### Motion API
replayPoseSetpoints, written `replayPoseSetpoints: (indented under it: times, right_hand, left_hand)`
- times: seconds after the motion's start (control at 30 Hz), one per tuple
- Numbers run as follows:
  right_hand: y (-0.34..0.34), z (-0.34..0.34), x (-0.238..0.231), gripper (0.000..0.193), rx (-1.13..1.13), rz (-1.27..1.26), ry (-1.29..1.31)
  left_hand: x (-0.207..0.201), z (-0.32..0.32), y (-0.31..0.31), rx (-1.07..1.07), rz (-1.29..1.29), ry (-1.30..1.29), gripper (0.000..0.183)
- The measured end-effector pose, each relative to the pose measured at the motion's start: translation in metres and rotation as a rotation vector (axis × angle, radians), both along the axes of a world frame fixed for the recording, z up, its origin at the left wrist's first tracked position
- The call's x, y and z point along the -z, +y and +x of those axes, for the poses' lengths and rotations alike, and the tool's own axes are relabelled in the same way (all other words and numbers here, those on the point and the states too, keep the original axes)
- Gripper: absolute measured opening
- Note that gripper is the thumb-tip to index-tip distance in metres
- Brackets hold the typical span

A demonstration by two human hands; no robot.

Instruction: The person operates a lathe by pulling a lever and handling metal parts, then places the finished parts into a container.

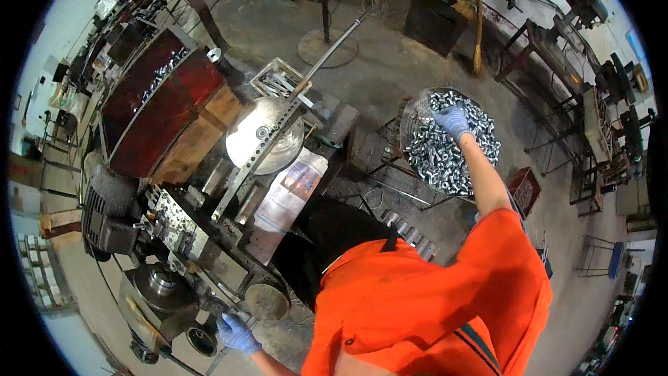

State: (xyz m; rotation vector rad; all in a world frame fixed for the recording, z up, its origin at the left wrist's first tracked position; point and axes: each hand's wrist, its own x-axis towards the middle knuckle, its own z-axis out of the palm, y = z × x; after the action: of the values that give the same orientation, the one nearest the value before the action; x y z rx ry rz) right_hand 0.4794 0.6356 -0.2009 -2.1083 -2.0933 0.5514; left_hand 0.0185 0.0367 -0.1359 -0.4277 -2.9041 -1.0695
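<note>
My right hand (454, 122), in a pale blue-grey glove, reaches over a round basket (409, 117) heaped with short shiny metal cylinders (440, 157). Its fingers are bent together at the top of the heap; whatever is between them is too small to make out. Low on the left, my left hand (237, 335), gloved alike, is closed at the end of a metal lever (221, 294) on the machine. Beside that lever lies a metal plate (179, 226) scattered with small bits. The palm side of the left hand is hidden.
A red bin (149, 115) holding small metal parts rises at the left, near a round metal disc (245, 132) and a long slanted bar (278, 120). A printed paper (292, 191) lies beside the disc. A smaller red box (524, 190) stands right of the basket; a fan stand (327, 45) is behind.
</note>
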Motion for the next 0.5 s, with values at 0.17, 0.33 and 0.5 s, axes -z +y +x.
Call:
replayPoseSetpoints:
  times: [0.17,0.33,0.5]
  right_hand:
    - [-0.018,-0.046,-0.011,0.059,-0.221,-0.133,-0.183]
    - [-0.015,-0.055,0.008,0.056,-0.356,-0.338,-0.414]
    - [-0.009,-0.058,0.011,0.055,-0.438,-0.308,-0.463]
  left_hand:
    - [0.017,-0.007,-0.02,-0.012,0.068,0.029,0.035]
    - [0.013,-0.008,-0.014,-0.026,-0.012,0.049,0.033]
    - [0.011,-0.009,-0.006,-0.036,0.025,-0.019,0.032]
